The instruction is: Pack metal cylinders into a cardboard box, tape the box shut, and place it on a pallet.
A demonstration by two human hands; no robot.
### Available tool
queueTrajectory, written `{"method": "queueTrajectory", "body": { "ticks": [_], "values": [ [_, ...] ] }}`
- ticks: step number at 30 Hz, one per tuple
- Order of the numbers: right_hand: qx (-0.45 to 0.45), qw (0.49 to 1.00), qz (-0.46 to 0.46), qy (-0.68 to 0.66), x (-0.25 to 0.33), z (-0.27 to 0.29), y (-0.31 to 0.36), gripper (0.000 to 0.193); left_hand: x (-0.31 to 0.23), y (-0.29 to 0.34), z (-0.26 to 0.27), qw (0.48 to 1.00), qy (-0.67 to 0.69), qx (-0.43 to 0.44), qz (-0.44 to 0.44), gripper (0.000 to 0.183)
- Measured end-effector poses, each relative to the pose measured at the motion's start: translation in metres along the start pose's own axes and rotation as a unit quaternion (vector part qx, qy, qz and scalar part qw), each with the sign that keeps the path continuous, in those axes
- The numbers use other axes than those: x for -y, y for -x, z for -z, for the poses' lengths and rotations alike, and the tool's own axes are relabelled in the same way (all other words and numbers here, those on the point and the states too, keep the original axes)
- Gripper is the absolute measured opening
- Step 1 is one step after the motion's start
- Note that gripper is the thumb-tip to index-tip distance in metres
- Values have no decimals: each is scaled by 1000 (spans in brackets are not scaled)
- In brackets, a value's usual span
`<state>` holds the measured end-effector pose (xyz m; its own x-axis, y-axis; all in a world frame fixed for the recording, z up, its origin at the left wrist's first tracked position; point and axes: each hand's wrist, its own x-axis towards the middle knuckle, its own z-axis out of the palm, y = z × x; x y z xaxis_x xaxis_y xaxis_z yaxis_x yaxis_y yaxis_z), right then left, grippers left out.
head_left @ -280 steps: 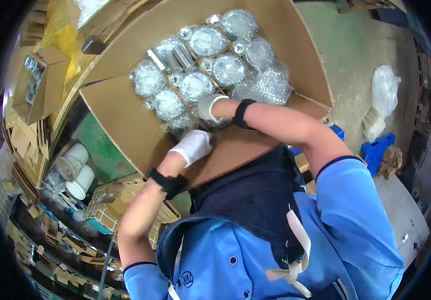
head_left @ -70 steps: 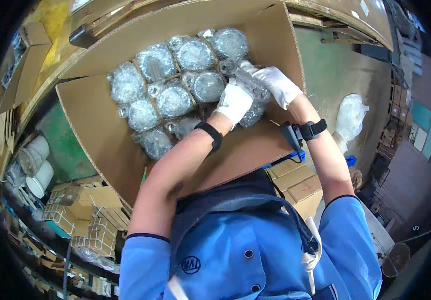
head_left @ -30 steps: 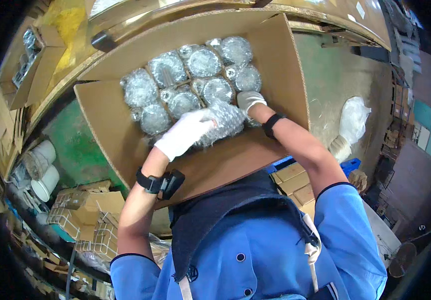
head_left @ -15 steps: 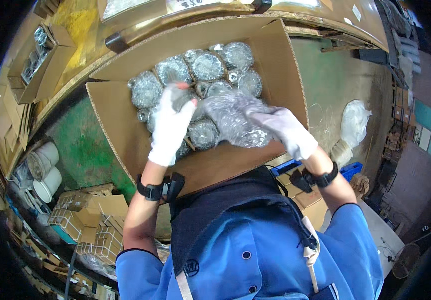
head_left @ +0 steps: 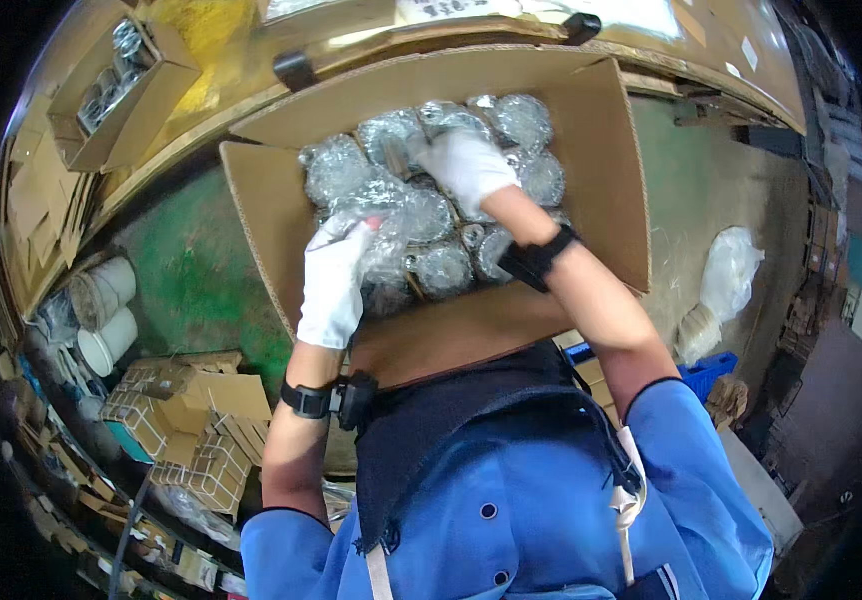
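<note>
A large cardboard box (head_left: pixel 601 150) stands open in front of me, holding several rounded bundles in clear bubble wrap (head_left: pixel 336 170). My left hand (head_left: pixel 334 290), in a white glove with a bare fingertip showing, is closed on a bubble-wrapped bundle (head_left: pixel 391 220) above the left-middle of the box. The wrap hides what is inside it. My right hand (head_left: pixel 471 172), also gloved, reaches over the far middle bundles; its fingers are smeared by motion and partly hidden. Brown cardboard divider edges show between some bundles.
Beyond the box runs a wooden bench edge (head_left: pixel 401 40) with dark clamp-like pieces. A smaller carton (head_left: pixel 116 130) of wrapped items sits at the far left. White buckets (head_left: pixel 109 340) and a wire basket (head_left: pixel 216 480) stand to the left; a white plastic bag (head_left: pixel 731 270) lies right.
My right hand has let go of the wrapped bundle and moved left and farther over the box. My left hand now grips a wrapped bundle nearer me. The view has shifted slightly.
</note>
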<state>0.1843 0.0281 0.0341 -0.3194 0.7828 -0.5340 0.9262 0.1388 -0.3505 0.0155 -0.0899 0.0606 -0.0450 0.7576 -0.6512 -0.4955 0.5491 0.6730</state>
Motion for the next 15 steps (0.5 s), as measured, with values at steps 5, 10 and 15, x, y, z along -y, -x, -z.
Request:
{"method": "queueTrajectory", "body": {
  "ticks": [5,10,15],
  "values": [
    [31,998,-52,-25,14,-84,-67,49,3,0,17,988,143,5,54,24],
    [85,982,8,-171,-43,-62,-60,58,-1,-10,23,980,147,47,124,35],
    [-25,972,221,80,-39,4,18,44,5,-21,23,967,142,121,176,35]
  ]
}}
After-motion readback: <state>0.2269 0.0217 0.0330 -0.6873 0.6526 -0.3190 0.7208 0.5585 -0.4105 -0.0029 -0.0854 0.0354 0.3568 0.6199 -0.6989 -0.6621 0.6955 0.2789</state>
